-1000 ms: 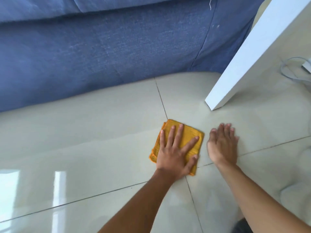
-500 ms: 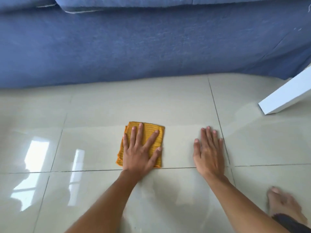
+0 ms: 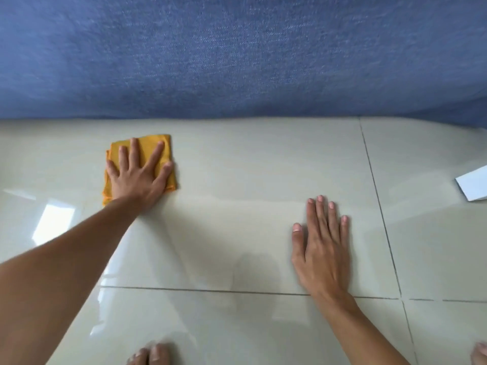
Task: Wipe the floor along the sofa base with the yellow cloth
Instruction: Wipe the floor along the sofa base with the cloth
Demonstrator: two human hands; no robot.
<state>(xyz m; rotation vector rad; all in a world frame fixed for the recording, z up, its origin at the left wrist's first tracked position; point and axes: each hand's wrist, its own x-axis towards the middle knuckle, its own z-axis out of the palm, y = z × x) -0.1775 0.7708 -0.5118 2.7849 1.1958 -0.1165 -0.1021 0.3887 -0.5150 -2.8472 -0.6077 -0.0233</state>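
the left hand (image 3: 137,177) lies flat on the yellow cloth (image 3: 155,143), fingers (image 3: 134,151) spread wide and pressing down on it rather than curling round it; nothing is pinched or gripped, the palm just pins the folded cloth to the floor (image 3: 250,167). the cloth sits on the glossy pale tiles near the blue sofa base (image 3: 237,61), a narrow strip of bare tile between its far edge and the fabric. its corners show past the fingertips and beside the wrist. the right hand (image 3: 322,248) is well apart from the cloth, planted flat on the tile with fingers straight and close together, holding nothing, its heel on a grout line (image 3: 210,290). toes (image 3: 151,356) show at the bottom edge. a white panel corner (image 3: 471,184) rests on the floor at the far right.
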